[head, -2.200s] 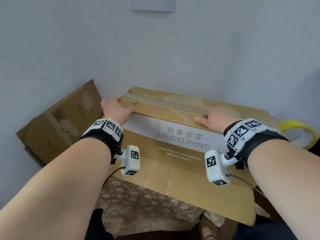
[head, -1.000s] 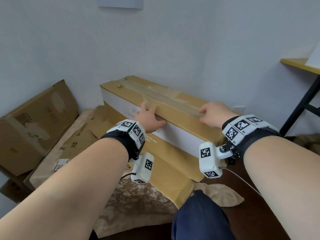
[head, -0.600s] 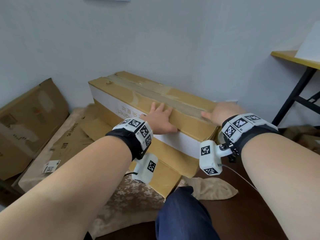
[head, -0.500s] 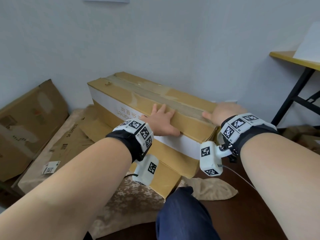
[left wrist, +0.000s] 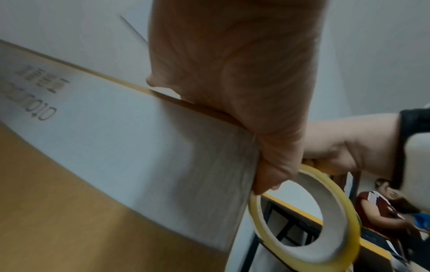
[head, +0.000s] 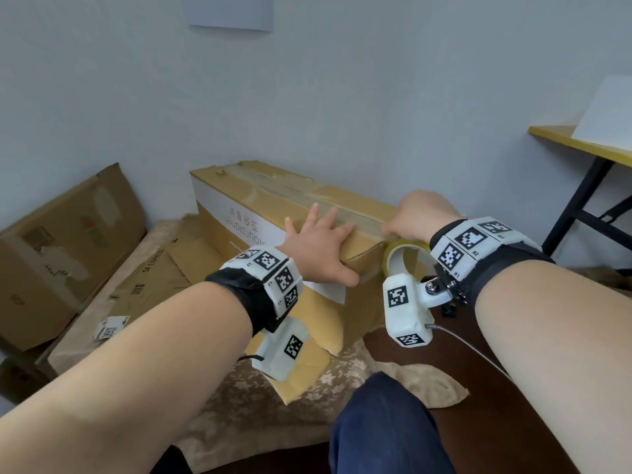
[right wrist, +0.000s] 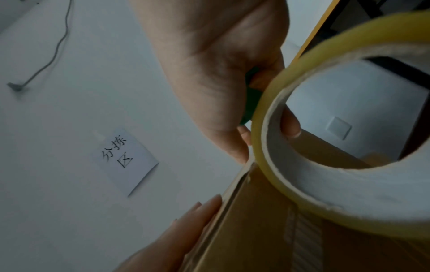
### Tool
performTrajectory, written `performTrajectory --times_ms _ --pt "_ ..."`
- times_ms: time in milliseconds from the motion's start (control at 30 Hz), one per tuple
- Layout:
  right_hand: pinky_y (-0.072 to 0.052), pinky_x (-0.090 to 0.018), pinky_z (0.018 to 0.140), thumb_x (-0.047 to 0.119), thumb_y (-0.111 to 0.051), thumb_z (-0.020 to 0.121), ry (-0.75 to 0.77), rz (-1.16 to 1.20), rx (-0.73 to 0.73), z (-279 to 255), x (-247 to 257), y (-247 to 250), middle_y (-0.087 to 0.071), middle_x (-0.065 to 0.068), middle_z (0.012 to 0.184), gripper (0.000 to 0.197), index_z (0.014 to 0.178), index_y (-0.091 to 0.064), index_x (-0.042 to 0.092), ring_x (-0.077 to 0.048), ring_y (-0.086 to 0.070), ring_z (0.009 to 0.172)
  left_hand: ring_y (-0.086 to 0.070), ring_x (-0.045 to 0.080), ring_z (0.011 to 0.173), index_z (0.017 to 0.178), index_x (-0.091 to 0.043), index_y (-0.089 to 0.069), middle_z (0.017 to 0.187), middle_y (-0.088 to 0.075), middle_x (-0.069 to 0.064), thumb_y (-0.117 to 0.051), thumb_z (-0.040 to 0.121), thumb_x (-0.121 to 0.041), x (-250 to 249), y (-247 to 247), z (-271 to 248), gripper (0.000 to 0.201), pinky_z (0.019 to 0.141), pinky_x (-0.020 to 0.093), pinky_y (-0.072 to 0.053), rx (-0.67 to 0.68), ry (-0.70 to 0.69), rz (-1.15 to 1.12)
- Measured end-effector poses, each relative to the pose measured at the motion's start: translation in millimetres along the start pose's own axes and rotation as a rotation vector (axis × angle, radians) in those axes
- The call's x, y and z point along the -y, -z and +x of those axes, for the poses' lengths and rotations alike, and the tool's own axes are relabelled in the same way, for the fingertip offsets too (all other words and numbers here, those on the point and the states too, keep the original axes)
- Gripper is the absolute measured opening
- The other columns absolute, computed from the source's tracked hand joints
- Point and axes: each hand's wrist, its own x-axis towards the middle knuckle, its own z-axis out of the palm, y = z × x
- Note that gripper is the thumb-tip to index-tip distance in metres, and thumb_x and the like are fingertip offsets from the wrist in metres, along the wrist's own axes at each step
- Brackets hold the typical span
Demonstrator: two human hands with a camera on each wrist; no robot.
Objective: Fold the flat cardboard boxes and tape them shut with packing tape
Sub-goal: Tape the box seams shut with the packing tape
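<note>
A long cardboard box [head: 260,200] with a white printed side stands against the wall, with a strip of tape along its top seam. My left hand [head: 321,241] lies flat on the top near the right end, fingers spread and thumb over the front edge. My right hand [head: 420,217] sits at the box's right end and grips a yellow tape roll [head: 391,260], which hangs just past the corner. In the right wrist view its fingers curl through the tape roll [right wrist: 349,193], with something green in the palm. The left wrist view shows my left hand [left wrist: 244,73] on the box's edge beside the roll [left wrist: 337,230].
Flattened cardboard boxes [head: 68,241] lean and lie at the left, one marked SF Express [head: 143,285]. A patterned cloth [head: 273,405] covers the floor under the box. A yellow-edged table [head: 581,145] stands at the right. My knee [head: 383,422] is low in front.
My left hand has slid rightward along the box top to its right end. My right hand has moved to the end corner, and the tape roll now shows past it.
</note>
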Motion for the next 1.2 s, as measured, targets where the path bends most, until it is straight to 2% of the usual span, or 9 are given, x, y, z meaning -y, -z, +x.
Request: performTrajectory --times_ms 133,367,433,500,633,833,967,1100,1200 --pt "-0.039 -0.022 0.052 0.035 -0.071 0.076 0.135 0.029 0.051 -10.1 24.4 6.3 -0.069 -0.003 0.082 0.023 0.084 -0.073 0.012 -0.019 -0.061 0.073 0.012 0.029 0.145 0.149 -0.038 -0.019 0.159 -0.001 0.0 -0.07 0.067 -0.046 33.7 17.5 -16.9 0.096 0.109 0.067 -0.001 -0.02 0.049 -0.009" --pt "-0.052 -0.042 0.091 0.044 -0.063 0.086 0.337 0.198 0.221 -43.1 67.3 -9.3 -0.069 -0.015 0.111 0.049 0.115 -0.067 0.004 -0.03 -0.065 0.1 0.007 0.03 0.145 0.147 -0.038 -0.025 0.159 -0.004 -0.002 -0.075 0.061 -0.038 96.5 23.9 -57.0 0.1 0.11 0.062 -0.019 -0.032 0.177 -0.058" --pt "-0.055 -0.036 0.07 0.05 -0.06 0.087 0.357 0.268 0.277 -49.6 73.5 -16.6 -0.069 -0.011 0.095 0.052 0.111 -0.067 0.004 -0.027 -0.065 0.076 0.005 0.03 0.146 0.147 -0.04 -0.024 0.159 -0.006 -0.002 -0.074 0.063 -0.035 106.3 17.7 -66.0 0.098 0.111 0.062 -0.019 -0.021 0.199 -0.086" --pt "-0.036 -0.027 0.046 0.06 -0.056 0.085 0.33 0.274 0.308 -54.7 76.7 -26.0 -0.057 -0.01 0.073 0.051 0.093 -0.064 0.011 -0.02 -0.047 0.049 0.003 0.029 0.146 0.147 -0.042 -0.02 0.159 -0.008 -0.005 -0.072 0.065 -0.033 110.6 10.6 -73.6 0.097 0.111 0.062 -0.018 -0.001 0.208 -0.109" --pt "-0.031 -0.027 0.049 0.087 -0.045 0.062 0.226 0.265 0.389 -59.9 76.3 -50.8 -0.053 -0.012 0.075 0.072 0.083 -0.05 0.019 -0.021 -0.042 0.051 0.002 0.022 0.147 0.149 -0.043 -0.009 0.159 -0.004 -0.011 -0.064 0.074 -0.026 104.1 -3.2 -83.9 0.095 0.11 0.065 -0.004 0.064 0.228 -0.037" --pt "-0.03 -0.03 0.05 0.09 -0.051 0.039 0.134 0.437 0.435 -62.7 69.5 -72.8 -0.052 -0.009 0.074 0.091 0.095 -0.057 0.018 -0.023 -0.042 0.059 -0.002 0.016 0.147 0.152 -0.025 0.0 0.16 -0.001 -0.006 -0.053 0.088 -0.04 79.0 -13.7 -81.5 0.085 0.113 0.06 0.0 0.032 0.103 0.169" --pt "-0.023 -0.025 0.044 0.085 -0.06 0.038 0.128 0.531 0.527 -69.3 62.1 -80.5 -0.045 -0.003 0.073 0.091 0.094 -0.065 0.014 -0.017 -0.032 0.06 -0.002 0.019 0.147 0.151 -0.033 0.005 0.16 0.005 -0.005 -0.057 0.088 -0.044 76.2 -25.1 -75.8 0.089 0.114 0.056 -0.009 0.066 -0.002 0.187" --pt "-0.021 -0.019 0.035 0.075 -0.078 0.04 0.117 0.845 0.655 -76.6 54.4 -87.2 -0.058 -0.005 0.085 0.101 0.116 -0.064 0.01 -0.014 -0.041 0.058 -0.002 0.016 0.147 0.148 -0.044 0.003 0.159 0.003 -0.011 -0.054 0.091 -0.038 83.4 -22.8 -73.3 0.081 0.113 0.058 -0.01 0.063 -0.041 0.169" --pt "-0.02 -0.017 0.031 0.054 -0.073 0.075 0.149 0.979 0.7 -82.6 58.9 -83.6 -0.05 0.001 0.078 0.059 0.116 -0.063 0.013 -0.008 -0.037 0.052 -0.005 0.014 0.146 0.147 -0.048 -0.002 0.159 -0.001 -0.012 -0.055 0.092 -0.032 96.6 -12.7 -72.2 0.078 0.114 0.056 -0.013 0.026 -0.058 0.145"
